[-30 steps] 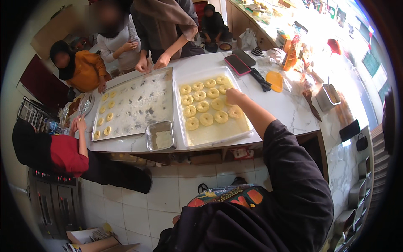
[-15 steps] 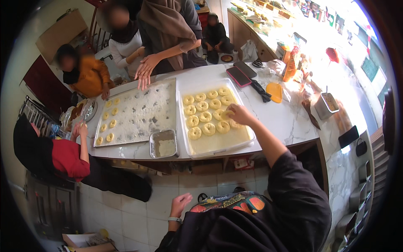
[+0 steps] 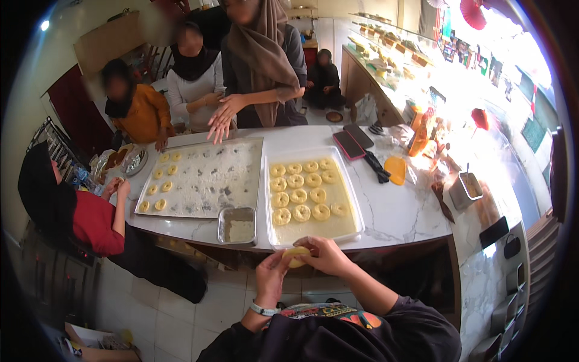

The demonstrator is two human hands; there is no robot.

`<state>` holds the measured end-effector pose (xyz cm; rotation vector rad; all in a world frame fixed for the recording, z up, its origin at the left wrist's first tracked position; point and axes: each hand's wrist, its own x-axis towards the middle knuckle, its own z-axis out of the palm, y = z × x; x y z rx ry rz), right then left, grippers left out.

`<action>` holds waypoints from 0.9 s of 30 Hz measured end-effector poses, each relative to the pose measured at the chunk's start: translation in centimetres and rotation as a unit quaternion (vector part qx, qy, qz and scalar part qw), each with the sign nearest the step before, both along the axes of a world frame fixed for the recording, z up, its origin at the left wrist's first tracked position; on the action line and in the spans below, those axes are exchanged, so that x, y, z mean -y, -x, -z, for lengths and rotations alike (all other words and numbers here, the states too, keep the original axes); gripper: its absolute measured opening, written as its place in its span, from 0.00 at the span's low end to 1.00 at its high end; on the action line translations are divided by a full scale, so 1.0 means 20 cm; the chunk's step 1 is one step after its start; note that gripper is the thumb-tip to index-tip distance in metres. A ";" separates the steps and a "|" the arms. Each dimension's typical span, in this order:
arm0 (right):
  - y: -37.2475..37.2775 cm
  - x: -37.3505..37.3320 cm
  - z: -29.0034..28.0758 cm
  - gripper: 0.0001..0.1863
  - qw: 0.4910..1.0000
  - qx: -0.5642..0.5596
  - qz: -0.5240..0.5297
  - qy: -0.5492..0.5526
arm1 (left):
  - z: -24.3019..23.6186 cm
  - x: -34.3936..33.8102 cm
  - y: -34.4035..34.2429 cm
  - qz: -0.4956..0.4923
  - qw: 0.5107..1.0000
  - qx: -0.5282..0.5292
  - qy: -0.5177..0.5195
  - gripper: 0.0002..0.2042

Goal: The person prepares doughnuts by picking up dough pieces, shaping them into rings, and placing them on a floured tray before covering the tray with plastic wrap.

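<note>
Far to the left of the hands, a seated person in red [image 3: 90,220] leans at the counter's end. Nearer, a floured tray [image 3: 205,178] lies up and left of the hands, with a few dough rings down its left edge, and a small metal tin [image 3: 237,225] sits just left of and above the left hand.

The left hand [image 3: 272,279] is cupped, fingers curled up against the dough ring [image 3: 297,256]. That ring sits between both hands, just below the counter edge. The right hand [image 3: 329,256] closes over it from the right, fingers bent around its top.

Directly beyond the hands, a white tray [image 3: 353,199] holds rows of rings. To the right of it lie an orange scraper [image 3: 396,170] and two phones [image 3: 353,141].
</note>
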<state>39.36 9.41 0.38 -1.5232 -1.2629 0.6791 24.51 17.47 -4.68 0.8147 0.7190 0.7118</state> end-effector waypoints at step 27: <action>0.01 -0.03 0.05 0.17 0.981 -0.144 -0.073 0.109 | -0.05 -0.04 0.07 0.053 0.998 -0.018 0.032 0.13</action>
